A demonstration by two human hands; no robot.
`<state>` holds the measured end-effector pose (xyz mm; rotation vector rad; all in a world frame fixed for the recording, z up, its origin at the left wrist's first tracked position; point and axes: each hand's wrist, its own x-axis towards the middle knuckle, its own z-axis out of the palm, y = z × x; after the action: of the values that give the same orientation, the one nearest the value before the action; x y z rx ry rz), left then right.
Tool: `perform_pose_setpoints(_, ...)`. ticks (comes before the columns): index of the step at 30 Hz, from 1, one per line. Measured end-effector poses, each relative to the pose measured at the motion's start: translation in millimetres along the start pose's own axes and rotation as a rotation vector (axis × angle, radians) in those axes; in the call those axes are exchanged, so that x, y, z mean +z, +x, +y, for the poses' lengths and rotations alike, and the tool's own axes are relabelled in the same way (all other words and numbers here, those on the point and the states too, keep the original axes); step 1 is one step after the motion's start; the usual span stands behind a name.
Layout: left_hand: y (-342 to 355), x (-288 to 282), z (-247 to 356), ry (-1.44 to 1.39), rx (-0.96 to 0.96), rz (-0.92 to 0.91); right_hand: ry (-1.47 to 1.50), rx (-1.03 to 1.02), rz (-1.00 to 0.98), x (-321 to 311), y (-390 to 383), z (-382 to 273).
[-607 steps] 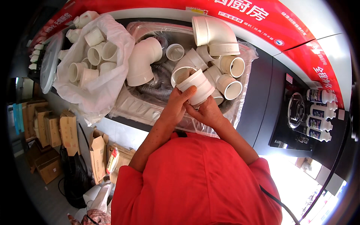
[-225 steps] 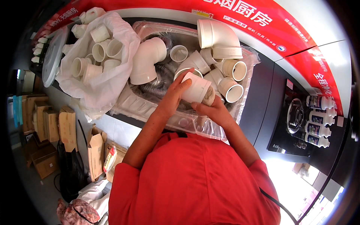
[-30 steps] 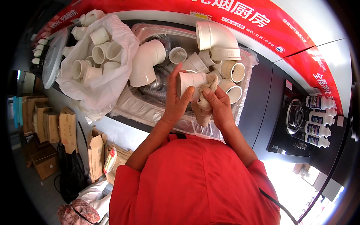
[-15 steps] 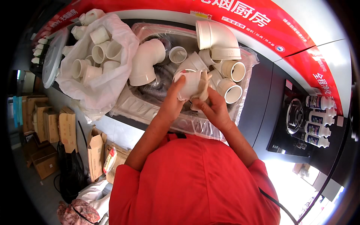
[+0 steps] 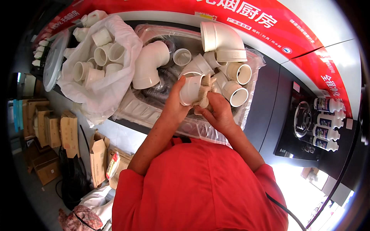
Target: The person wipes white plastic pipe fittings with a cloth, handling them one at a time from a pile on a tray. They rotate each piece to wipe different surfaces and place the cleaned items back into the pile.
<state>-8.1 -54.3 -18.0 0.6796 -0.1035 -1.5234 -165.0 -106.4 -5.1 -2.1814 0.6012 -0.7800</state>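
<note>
My left hand [image 5: 175, 101] is closed round a white plastic pipe fitting [image 5: 189, 91], held tilted above the sink. In my right hand [image 5: 220, 112] is a bunched beige cloth [image 5: 204, 93], pressed against the fitting's right-hand end. The cloth covers that opening. Just beyond my hands lie more white pipe fittings: an elbow [image 5: 201, 64], a short upright coupling [image 5: 182, 57], and two open-ended pieces [image 5: 242, 73] to the right. A large white elbow [image 5: 151, 65] rests on the left, and another large elbow [image 5: 223, 42] stands at the back.
Beneath the fittings is a plastic-wrapped metal sink [image 5: 142, 111] on a dark counter. A white bag [image 5: 129, 65] full of fittings stands at left beside a clear lid [image 5: 57, 59]. Several white bottles [image 5: 327, 119] stand near a black hob [image 5: 295, 134] at right. Cardboard boxes [image 5: 69, 133] sit on the floor.
The held fitting has shifted slightly down and turned a little. My right hand has rolled over at the cloth, its back showing more, and the cloth is bunched tighter against the fitting's end.
</note>
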Motion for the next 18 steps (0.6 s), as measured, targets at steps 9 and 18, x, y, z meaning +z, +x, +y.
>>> perform_pose_setpoints(9, -5.9, 5.3, -13.6, 0.859, 0.712, 0.08, 0.988, 0.638, 0.127, 0.5, 3.3, -16.8)
perform_pose_setpoints(18, 1.1, -1.0, -4.8, -0.025, 0.019, 0.124, -0.041, -0.06, 0.07, 3.7, 1.7, -2.7)
